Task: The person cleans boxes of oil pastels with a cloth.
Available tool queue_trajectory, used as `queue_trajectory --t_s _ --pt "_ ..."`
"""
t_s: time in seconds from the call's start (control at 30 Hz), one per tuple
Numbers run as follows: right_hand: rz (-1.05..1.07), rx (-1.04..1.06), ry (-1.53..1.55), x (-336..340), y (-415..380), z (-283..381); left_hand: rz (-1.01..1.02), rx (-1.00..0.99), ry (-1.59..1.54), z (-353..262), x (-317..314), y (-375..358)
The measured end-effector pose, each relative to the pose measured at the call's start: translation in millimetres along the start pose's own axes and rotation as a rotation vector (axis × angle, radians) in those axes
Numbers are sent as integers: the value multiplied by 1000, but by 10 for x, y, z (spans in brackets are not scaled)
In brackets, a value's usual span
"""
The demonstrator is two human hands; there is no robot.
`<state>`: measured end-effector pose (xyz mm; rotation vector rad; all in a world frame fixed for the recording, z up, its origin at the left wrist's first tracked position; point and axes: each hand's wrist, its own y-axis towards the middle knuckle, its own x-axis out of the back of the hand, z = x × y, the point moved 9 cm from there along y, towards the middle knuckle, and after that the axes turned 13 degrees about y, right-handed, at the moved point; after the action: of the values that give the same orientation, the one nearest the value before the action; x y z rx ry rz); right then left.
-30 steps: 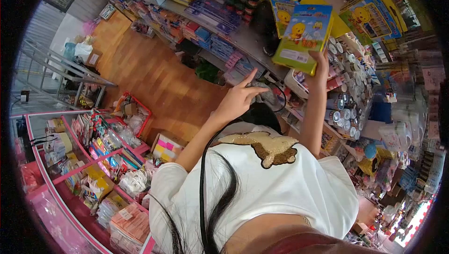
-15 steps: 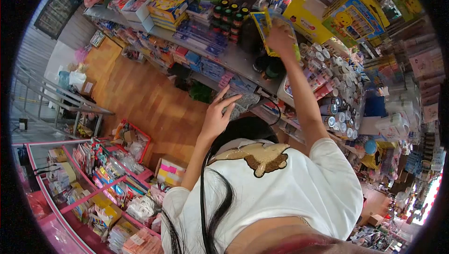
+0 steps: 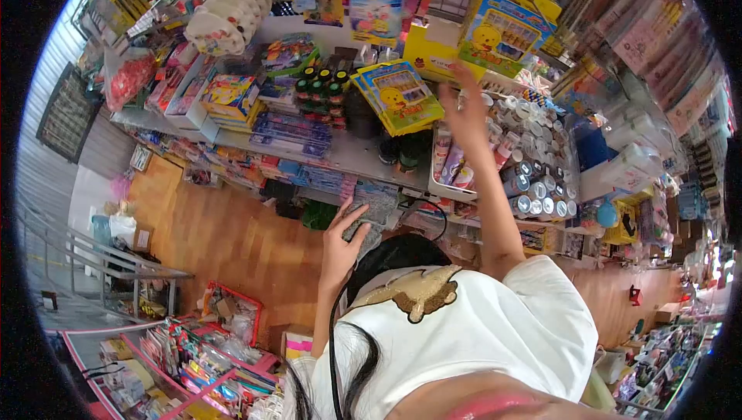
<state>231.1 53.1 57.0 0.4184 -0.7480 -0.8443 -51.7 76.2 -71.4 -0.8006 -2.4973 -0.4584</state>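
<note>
My right hand is stretched out over the shelf, slightly blurred, fingers apart and nothing in them. Just left of it a yellow and blue pack with a chick picture leans tilted among the goods, a similar pack partly hidden behind it. Beyond the fingertips a yellow carton and a larger chick-printed display box stand at the back. Under my right forearm sits a white tray of tubes and jars. Lower and to the left, my left hand hangs in front of the shelf with spread fingers, holding nothing.
Small dark bottles and stacked boxes line the shelf to the left. Clear-lidded jars crowd its right part. Behind me are a pink-framed display case and a metal railing. Wooden floor lies between.
My right hand has come off the yellow chick pack and moved to its right. The view has shifted, showing more of the upper shelf. My left hand stays spread.
</note>
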Motion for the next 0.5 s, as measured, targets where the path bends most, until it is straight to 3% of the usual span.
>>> queue_trajectory --t_s 0.03,0.1,0.2,0.3,0.5 --pt "-180 -86 -49 367 -41 -71 0 -5 15 -19 10 7" --pt "-411 49 53 926 27 -48 -25 -18 -23 5 4 39" --pt "-522 132 -166 1234 256 -443 -63 -77 -29 79 -34 59" --pt "-391 -94 98 1170 435 -830 -244 -74 139 55 69 9" --pt "-313 -101 120 1159 413 -822 -194 -14 104 142 80 -61"
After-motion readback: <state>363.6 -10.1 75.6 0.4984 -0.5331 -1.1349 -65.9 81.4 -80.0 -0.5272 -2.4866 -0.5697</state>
